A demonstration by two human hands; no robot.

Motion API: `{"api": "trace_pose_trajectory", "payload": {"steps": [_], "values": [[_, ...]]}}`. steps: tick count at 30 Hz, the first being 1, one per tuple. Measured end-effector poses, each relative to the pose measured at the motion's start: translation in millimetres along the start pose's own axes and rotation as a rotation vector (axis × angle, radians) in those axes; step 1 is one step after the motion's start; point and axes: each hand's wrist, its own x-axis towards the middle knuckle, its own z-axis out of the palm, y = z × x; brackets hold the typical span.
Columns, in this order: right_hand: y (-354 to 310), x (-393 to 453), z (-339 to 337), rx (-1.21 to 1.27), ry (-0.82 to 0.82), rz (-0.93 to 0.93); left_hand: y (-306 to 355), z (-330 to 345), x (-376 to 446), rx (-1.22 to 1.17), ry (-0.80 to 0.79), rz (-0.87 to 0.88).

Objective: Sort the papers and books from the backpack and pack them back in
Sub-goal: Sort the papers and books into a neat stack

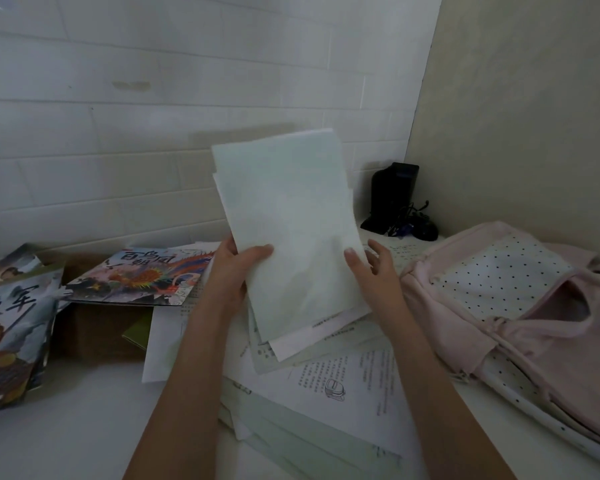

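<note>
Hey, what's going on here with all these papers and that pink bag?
A person is sorting schoolwork at a white table. The left hand and right hand hold a stack of papers upright by its side edges, above a loose pile of printed sheets. Two picture books lie to the left. The pink backpack lies open on the right, with nothing visibly packed back yet.

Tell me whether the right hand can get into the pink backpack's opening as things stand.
Probably yes, but not freely: the right hand grips the sheaf of papers together with the left hand. The pink backpack lies right beside it, mouth gaping, nothing between.
</note>
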Motion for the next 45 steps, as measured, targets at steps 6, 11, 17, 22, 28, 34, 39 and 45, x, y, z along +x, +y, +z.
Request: {"api": "trace_pose_trajectory", "payload": {"steps": [6, 11, 17, 22, 28, 34, 39, 45], "values": [[-18.3, 6.3, -14.5, 0.092, -0.077, 0.006, 10.4, 14.5, -12.8, 0.068, -0.193, 0.010], [-54.3, 7.5, -38.7, 0.321, -0.118, -0.144, 34.2, 27.8, -12.3, 0.102, -0.193, 0.154], [-50.9, -11.5, -42.2, 0.360, -0.217, -0.169, 27.1, 21.3, -18.1, 0.364, -0.149, 0.094], [-46.1, -24.0, -38.1, 0.391, -0.147, -0.097, 14.7, 24.0, -26.5, 0.382, -0.156, 0.089], [-80.3, -7.7, -45.1, 0.325, -0.090, -0.224, 41.5, 39.0, -14.2, 0.349, -0.134, 0.198], [-36.4, -15.2, -55.7, 0.324, -0.207, -0.039, -0.8, 3.4, -21.2, 0.491, -0.364, -0.048], [-40.0, -11.1, -44.7, 0.290, -0.080, -0.100, -2.1, 8.5, -19.6, 0.474, -0.248, -0.004], [-76.6, 2.6, -64.5, 0.502, -0.053, -0.162, 15.7, -5.7, -11.4, 0.592, -0.420, -0.118]]}}
